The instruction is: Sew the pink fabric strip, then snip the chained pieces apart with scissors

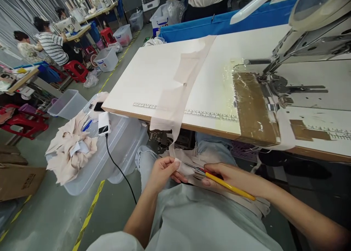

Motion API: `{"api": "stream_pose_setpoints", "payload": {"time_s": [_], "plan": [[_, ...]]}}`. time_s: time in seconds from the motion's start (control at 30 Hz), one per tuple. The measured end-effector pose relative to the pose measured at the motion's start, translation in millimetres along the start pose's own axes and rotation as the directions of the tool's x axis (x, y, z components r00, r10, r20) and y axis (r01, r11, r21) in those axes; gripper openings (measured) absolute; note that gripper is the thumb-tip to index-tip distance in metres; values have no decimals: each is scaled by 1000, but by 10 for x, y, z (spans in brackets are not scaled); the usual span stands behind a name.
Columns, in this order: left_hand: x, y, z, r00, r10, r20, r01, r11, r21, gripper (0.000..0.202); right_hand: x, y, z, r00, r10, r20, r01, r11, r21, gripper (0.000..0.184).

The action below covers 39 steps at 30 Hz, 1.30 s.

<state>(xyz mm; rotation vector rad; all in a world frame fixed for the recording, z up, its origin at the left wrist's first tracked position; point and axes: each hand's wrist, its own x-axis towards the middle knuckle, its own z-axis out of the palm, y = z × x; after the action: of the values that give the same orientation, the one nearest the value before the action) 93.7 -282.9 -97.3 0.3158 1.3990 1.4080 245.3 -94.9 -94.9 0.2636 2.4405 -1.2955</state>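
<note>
My left hand (164,170) pinches the lower end of a pale beige fabric strip (175,105) that hangs from the white sewing table (148,72) down to my lap. My right hand (233,178) is closed around a yellow-handled thread snipper (230,187) whose metal tip rests against the fabric beside my left fingers. More beige fabric pieces lie across my lap (197,159) under both hands.
A sewing machine (307,50) stands at the table's right, with brown tape (252,105) on the surface. To my left, clear plastic bins (109,152) hold beige fabric scraps (71,148), a phone and a white power bank (104,124). Other people sit at tables at the far left.
</note>
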Motion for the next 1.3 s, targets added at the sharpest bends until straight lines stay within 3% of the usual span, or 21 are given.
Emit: {"api": "stream_pose_setpoints", "payload": {"time_s": [0.37,0.73,0.97,1.23,1.3], "plan": [[2,-21,22,1000,3,0,-3,1000,-18,61,-17,-59,71,989,38,-144,-69,973,-219,56],[8,-62,6,1000,-8,2,8,1000,-27,58,20,-60,111,977,-42,-209,-17,963,-270,55],[-13,-64,41,1000,-21,22,21,1000,3,58,27,-83,118,984,0,-180,-42,972,-233,56],[50,40,61,998,-16,64,11,997,78,54,-40,4,129,968,14,-249,-52,988,-146,56],[73,15,101,996,-22,81,16,997,81,54,-37,1,127,961,10,-277,-26,998,-55,51]]}}
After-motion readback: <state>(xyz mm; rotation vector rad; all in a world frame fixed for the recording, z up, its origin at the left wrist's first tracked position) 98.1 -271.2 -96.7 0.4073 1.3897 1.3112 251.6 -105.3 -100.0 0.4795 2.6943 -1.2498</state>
